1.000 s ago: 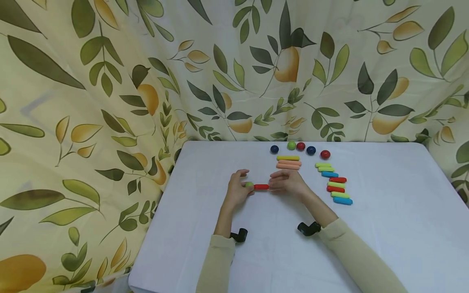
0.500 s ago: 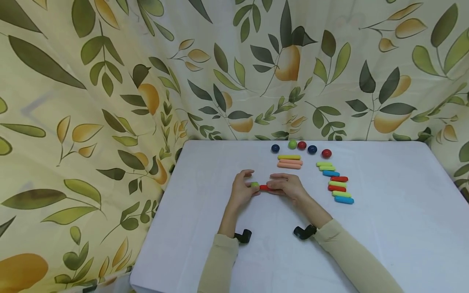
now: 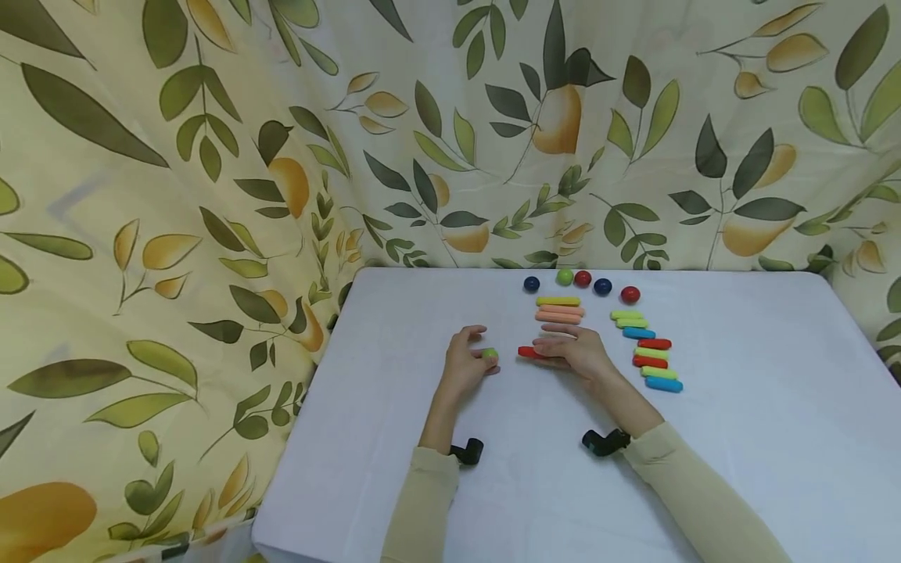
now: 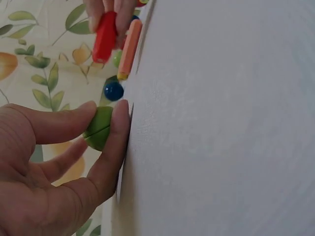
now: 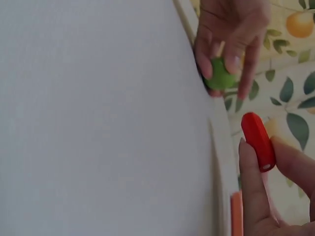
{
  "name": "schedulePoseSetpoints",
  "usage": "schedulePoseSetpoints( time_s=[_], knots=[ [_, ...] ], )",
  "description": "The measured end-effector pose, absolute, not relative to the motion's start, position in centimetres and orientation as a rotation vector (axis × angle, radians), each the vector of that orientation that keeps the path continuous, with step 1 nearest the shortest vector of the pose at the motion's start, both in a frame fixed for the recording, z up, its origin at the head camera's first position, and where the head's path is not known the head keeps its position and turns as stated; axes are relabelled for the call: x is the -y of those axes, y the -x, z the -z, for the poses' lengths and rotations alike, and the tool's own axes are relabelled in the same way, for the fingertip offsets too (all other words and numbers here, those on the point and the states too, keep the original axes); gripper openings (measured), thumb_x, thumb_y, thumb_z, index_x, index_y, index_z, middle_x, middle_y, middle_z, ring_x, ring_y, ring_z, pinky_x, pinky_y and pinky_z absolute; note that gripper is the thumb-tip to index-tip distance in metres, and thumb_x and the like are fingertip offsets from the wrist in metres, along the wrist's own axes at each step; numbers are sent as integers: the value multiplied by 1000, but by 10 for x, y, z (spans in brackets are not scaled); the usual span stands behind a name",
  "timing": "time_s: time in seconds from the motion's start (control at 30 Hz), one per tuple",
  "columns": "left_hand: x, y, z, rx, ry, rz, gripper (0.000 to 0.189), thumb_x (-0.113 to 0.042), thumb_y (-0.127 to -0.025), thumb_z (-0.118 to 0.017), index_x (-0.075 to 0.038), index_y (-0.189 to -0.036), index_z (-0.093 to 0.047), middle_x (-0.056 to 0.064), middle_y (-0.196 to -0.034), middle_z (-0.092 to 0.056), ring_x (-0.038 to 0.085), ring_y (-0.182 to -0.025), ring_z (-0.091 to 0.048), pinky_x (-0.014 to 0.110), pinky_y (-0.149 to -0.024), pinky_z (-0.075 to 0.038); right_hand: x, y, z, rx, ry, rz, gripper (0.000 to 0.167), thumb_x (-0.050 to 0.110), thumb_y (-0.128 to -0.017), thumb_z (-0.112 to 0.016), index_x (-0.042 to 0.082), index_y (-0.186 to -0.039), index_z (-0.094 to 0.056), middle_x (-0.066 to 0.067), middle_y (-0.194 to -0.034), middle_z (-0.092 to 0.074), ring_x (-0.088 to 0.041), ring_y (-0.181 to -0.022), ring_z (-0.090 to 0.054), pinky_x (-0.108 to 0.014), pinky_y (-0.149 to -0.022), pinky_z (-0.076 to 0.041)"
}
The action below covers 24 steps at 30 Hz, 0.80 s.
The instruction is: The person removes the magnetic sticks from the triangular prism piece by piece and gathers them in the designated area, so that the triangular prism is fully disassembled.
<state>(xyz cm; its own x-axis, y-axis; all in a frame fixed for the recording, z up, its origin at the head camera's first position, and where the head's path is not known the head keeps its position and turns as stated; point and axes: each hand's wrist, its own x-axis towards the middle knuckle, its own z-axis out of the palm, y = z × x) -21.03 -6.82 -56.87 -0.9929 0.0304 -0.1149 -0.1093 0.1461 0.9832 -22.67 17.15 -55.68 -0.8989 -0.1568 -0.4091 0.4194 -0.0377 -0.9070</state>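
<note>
My left hand (image 3: 463, 366) pinches a small green ball (image 3: 490, 355) between thumb and finger, just at the table surface. A thin dark line runs across the green ball (image 4: 100, 129) in the left wrist view. To its right, my right hand (image 3: 583, 356) holds a short red stick (image 3: 527, 352) between thumb and fingers, one end pointing toward the ball. A gap separates stick and ball. Seen from the right wrist, the red stick (image 5: 258, 141) has flat-looking sides and a small pale spot at its near end.
Behind the hands lie a yellow stick (image 3: 558, 301) and salmon sticks (image 3: 559, 318). A column of green, blue and red sticks (image 3: 651, 362) runs down the right. Blue, green and red balls (image 3: 583, 278) line the back edge of the white table (image 3: 394, 313), before a leaf-patterned curtain.
Half a second ago the red stick lay against the green ball as my right hand closed on it. Now the stick is drawn away to the right; the left hand keeps the ball.
</note>
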Motion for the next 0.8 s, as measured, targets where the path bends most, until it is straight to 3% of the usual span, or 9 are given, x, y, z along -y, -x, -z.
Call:
schedulePoseSetpoints(
  time_s=[0.23, 0.47, 0.7, 0.8],
  knots=[
    [74, 211, 566, -2298, 98, -1977, 65, 18, -84, -75, -1, -143, -55, 20, -139, -47, 27, -99, -69, 31, -74, -64, -193, 224, 541, -2089, -223, 1844, 76, 37, -91, -83, 9, -153, -49, 1, -120, -77, -4, -104, -71, -16, -86, -55],
    [74, 212, 567, -2267, 106, -1983, 70, 18, -85, -74, -1, -147, -49, 22, -145, -47, 27, -103, -67, 31, -75, -64, -211, 207, 534, -2222, -176, 1799, 71, 35, -92, -82, 9, -150, -52, -6, -121, -76, -5, -100, -73, -16, -86, -56],
    [69, 210, 570, -2277, 89, -1963, 67, 17, -85, -74, 0, -146, -51, 22, -144, -48, 29, -103, -68, 31, -75, -64, -233, 183, 528, -2334, -154, 1748, 73, 40, -91, -82, 8, -150, -53, -10, -125, -74, -1, -98, -70, -25, -88, -58],
    [67, 210, 572, -2273, 86, -1959, 69, 17, -85, -74, -1, -147, -49, 22, -145, -47, 29, -105, -67, 31, -75, -64, -244, 175, 527, -2371, -164, 1736, 74, 40, -90, -83, 8, -150, -53, -12, -126, -73, 1, -96, -69, -23, -84, -58]
  ],
)
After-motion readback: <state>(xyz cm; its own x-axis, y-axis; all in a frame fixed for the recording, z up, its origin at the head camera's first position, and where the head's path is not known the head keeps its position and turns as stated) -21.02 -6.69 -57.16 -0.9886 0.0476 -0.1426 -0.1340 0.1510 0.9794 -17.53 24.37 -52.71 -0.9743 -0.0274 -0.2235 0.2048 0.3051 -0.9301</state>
